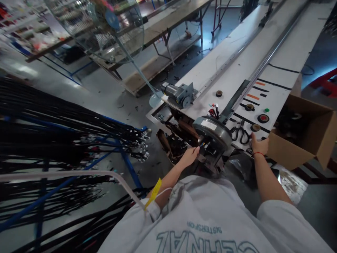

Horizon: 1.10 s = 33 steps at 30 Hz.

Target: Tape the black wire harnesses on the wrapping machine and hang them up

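My left hand (191, 155) is closed at the left side of a round grey machine head (213, 131), its fingertips on the thin ends of some coloured wires (202, 144). My right hand (259, 144) rests at the near right edge of the white bench (207, 82), beside a tape roll (255, 127) and black-handled scissors (240, 133); its fingers are partly bent, and anything under them is hidden. A small bundle of red and dark wires (214, 110) stands behind the machine head.
A motor unit (181, 94) sits on the bench's left corner. Right of the bench is an open cardboard box (297, 151). Racks of black cables (52, 133) fill the left side, below a wire-caged fan (113, 21). A red button (263, 118) is on the bench.
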### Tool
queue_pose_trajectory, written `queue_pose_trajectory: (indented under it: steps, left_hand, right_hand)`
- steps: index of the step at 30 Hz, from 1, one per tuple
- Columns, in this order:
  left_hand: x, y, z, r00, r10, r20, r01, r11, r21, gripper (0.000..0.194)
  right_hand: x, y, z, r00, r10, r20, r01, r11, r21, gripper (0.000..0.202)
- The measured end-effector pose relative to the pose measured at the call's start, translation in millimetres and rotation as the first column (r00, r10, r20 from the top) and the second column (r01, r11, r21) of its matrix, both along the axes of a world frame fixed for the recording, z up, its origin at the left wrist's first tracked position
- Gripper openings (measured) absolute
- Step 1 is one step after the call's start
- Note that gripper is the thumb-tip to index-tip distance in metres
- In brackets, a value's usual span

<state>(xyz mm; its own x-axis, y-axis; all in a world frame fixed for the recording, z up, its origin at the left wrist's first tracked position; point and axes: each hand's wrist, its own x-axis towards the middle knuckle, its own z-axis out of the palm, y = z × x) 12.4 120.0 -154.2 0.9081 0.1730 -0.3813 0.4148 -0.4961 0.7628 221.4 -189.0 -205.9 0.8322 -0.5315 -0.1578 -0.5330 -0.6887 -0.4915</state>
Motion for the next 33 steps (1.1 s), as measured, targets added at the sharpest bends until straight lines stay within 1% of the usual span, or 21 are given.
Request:
queue_pose_trajectory:
  steps: [3, 6, 8, 11, 15, 17, 20, 24, 27, 29, 30, 33]
  left_hand:
    - [-15, 1, 0.3, 1.0, 0.024, -0.006, -0.024, 1.0, -0.018, 0.051]
    - [-23, 0, -0.9, 0.999, 0.053, 0.004, -0.053, 0.998, -0.023, 0.051]
    - [-25, -1, -1.6, 0.998, 0.068, 0.014, -0.068, 0.998, 0.006, 0.05]
    - [-24, -1, -1.1, 0.996, 0.071, 0.045, -0.075, 0.993, 0.096, 0.047]
    - [-24, 0, 1.6, 0.997, 0.062, 0.038, -0.069, 0.976, 0.209, 0.041]
    - [-24, 1, 2.7, 0.998, 0.058, 0.014, -0.059, 0.973, 0.225, 0.04]
    - [-26, 1, 3.5, 0.998, 0.062, 0.016, -0.064, 0.97, 0.233, 0.039]
    - [-29, -4, 4.7, 0.998, 0.042, 0.043, -0.051, 0.967, 0.248, 0.039]
    - [-30, -6, 6.8, 0.998, 0.063, 0.022, -0.067, 0.955, 0.289, 0.038]
    - [-33, -5, 7.9, 0.997, 0.065, 0.03, -0.07, 0.959, 0.275, 0.037]
    - [-36, -3, 7.7, 0.998, 0.052, 0.046, -0.062, 0.967, 0.246, 0.036]
    - [-55, 3, 3.1, 0.996, -0.017, 0.088, 0.008, 0.995, 0.102, 0.034]
  right_hand:
    - [1, -2, -0.2, 1.0, 0.009, -0.001, -0.009, 1.0, 0.009, 0.083]
    - [2, -2, 1.4, 1.0, 0.011, -0.003, -0.011, 1.0, 0.014, 0.083]
    - [2, -1, 3.2, 1.0, 0.007, -0.002, -0.007, 1.0, 0.015, 0.076]
    - [2, 2, 5.4, 1.0, -0.009, -0.001, 0.009, 1.0, 0.011, 0.067]
    - [2, 3, 6.4, 1.0, -0.008, -0.004, 0.008, 1.0, 0.006, 0.076]
    - [2, 3, 7.3, 1.0, -0.012, -0.01, 0.012, 1.0, 0.002, 0.079]
    - [2, 5, 9.7, 1.0, -0.025, -0.008, 0.025, 1.0, -0.01, 0.079]
    - [0, 6, 10.3, 1.0, -0.025, 0.018, 0.025, 1.0, -0.004, 0.071]
    - [2, 4, 6.8, 0.999, -0.023, 0.025, 0.023, 1.0, 0.001, 0.068]
    - [4, 2, 3.9, 1.0, -0.009, 0.028, 0.009, 1.0, -0.009, 0.071]
    - [4, 1, 2.6, 1.0, -0.002, 0.028, 0.002, 1.0, -0.014, 0.073]
    - [6, 0, 0.7, 1.0, 0.003, 0.022, -0.002, 1.0, -0.016, 0.076]
